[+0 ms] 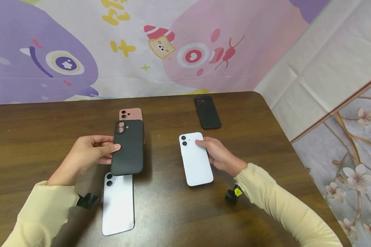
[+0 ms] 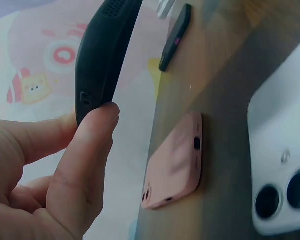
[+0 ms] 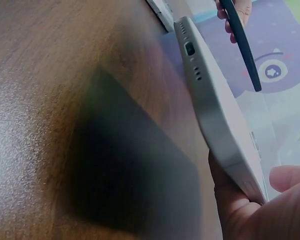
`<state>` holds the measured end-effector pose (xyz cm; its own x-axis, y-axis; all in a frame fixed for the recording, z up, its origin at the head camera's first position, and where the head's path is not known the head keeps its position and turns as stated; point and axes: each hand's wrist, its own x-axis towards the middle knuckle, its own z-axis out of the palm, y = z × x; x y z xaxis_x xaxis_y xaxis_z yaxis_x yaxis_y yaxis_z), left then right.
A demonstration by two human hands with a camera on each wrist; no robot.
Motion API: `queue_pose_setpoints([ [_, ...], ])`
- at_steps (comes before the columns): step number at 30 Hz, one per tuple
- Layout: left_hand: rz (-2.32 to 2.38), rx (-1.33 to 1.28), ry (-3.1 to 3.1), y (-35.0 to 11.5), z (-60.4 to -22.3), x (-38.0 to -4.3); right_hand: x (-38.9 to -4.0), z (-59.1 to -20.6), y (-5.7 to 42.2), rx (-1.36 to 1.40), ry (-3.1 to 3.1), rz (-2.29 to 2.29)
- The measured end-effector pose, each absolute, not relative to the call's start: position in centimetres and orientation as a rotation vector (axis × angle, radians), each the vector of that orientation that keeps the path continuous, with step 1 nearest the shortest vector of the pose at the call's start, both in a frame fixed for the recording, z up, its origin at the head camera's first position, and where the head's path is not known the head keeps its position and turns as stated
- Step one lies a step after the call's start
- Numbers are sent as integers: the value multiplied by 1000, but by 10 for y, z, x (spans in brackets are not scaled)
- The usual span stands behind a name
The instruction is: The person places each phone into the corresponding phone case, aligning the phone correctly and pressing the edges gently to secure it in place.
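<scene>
My left hand (image 1: 85,154) pinches a black phone case (image 1: 127,151) by its left side, thumb on the back. In the left wrist view the black case (image 2: 102,55) stands on edge above the fingers, raised over the table. Through its camera cutout shows pink from the pink phone case (image 1: 133,113) lying behind it. My right hand (image 1: 217,154) grips a white phone (image 1: 196,161) at its right edge, thumb across the back near the top. The right wrist view shows that white phone (image 3: 217,105) tilted above the table, its charging port end facing the camera.
Another white phone (image 1: 118,209) lies back up at the front left, its upper end partly under the held black case. At the back right lies a black phone-shaped piece (image 1: 208,113). A patterned cloth (image 1: 126,68) hangs behind the brown table (image 1: 164,212).
</scene>
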<state>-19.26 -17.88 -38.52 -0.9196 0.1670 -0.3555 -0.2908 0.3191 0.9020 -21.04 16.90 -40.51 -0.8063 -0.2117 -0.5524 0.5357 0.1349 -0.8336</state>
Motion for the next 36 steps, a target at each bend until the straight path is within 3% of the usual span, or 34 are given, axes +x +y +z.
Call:
queue_pose_setpoints([
  [36,1735,-130,2108,-130,-386,-193,-220,-399,156,297,1826,-1787],
])
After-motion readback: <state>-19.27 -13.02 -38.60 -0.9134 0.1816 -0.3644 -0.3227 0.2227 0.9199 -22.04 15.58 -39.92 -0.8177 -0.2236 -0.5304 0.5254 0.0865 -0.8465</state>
